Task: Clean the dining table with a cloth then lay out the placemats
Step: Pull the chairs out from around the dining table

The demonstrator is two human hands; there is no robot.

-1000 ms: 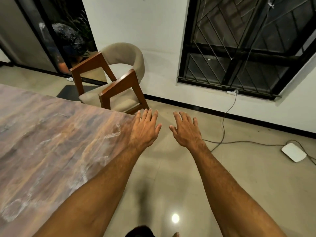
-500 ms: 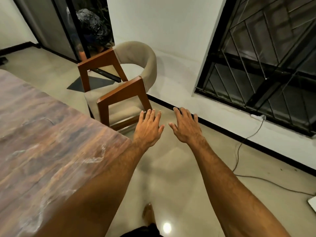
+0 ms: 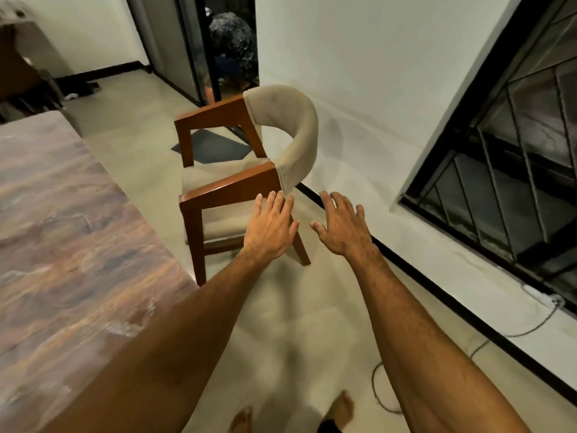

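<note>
The dining table [image 3: 68, 245], with a brown marbled top, fills the left side of the view. No cloth or placemat shows anywhere. Both arms are stretched forward past the table's corner. My left hand [image 3: 272, 228] is flat with fingers apart, in front of the near wooden armrest of the chair [image 3: 237, 185]. My right hand [image 3: 342, 228] is also spread and empty, over the floor just right of the chair. Neither hand holds anything.
The beige upholstered chair with wooden arms stands beyond the table's corner. A barred window [image 3: 515, 157] is on the right wall, with a cable [image 3: 515, 332] on the floor below. A dark doorway [image 3: 231, 48] and a mat [image 3: 215, 148] lie behind the chair. My bare feet [image 3: 342, 407] show below.
The view has swung left and moved closer to the chair. Both spread hands now reach near its armrest; the white device on the floor has left the view.
</note>
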